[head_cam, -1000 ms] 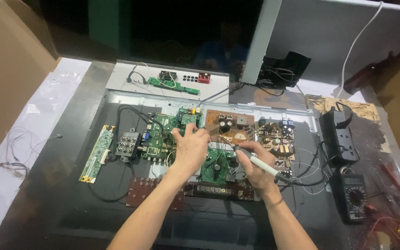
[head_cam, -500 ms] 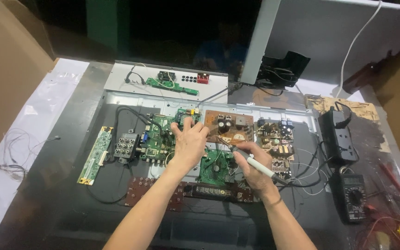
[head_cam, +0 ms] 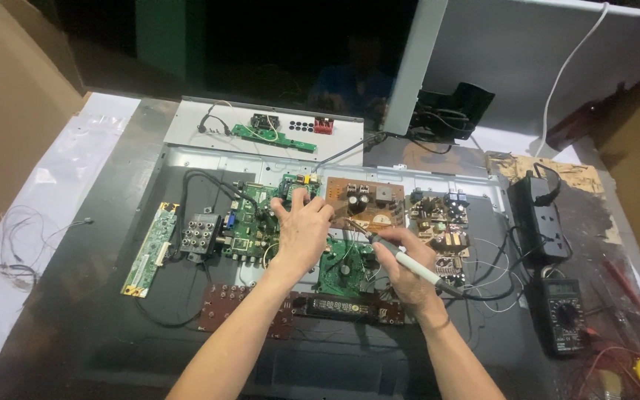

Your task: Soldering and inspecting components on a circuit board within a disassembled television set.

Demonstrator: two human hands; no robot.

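Right hand (head_cam: 407,272) grips white soldering iron (head_cam: 415,266); left hand (head_cam: 301,231) spread flat on green circuit board (head_cam: 250,222)

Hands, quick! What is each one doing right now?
Left hand: open, fingers spread, resting on the green circuit board.
Right hand: closed around a white soldering iron, tip pointing at the brown board.

glossy green circuit board (head_cam: 250,226), matt brown board (head_cam: 364,200), white plastic soldering iron (head_cam: 412,264)

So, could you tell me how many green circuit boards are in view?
5: a small strip on the rear panel, a long narrow one far left, a large board and a small one at the left hand, one between both hands. Others may be hidden.
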